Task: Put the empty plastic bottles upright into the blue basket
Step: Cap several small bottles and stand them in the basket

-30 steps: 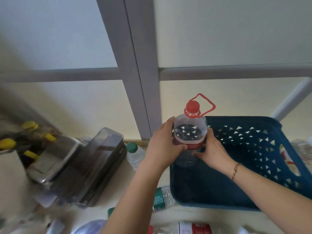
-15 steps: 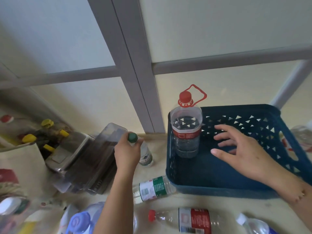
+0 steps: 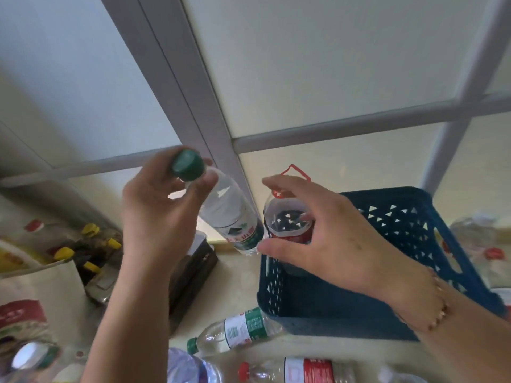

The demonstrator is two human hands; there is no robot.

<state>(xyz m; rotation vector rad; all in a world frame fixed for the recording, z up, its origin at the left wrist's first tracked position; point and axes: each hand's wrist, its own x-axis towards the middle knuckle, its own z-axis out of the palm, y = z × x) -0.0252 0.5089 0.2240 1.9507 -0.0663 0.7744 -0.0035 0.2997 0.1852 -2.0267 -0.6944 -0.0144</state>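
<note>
Clamped around the neck just under the green cap, the left hand has a clear bottle with a green label lifted off the table and tilted, base pointing down toward the near-left corner of the blue basket. That grip is thumb and fingers pinched on the neck, firm enough to carry it. The right hand hangs open beside it, fingers spread and holding nothing, just in front of the large bottle with the red cap and handle, which already stands upright in the basket's back-left corner.

From where I stand, the step in hand is carrying the second bottle over to the basket. The next move calls for swinging its base over the rim, bringing it to vertical, and setting it down next to the big one; the open right hand looks ready to steady it or guide the bottom in.

More bottles wait lying on the table in front of the basket: one with a green cap and label, and one with a red cap and red label. Others at the right edge are too blurred to make out.
</note>
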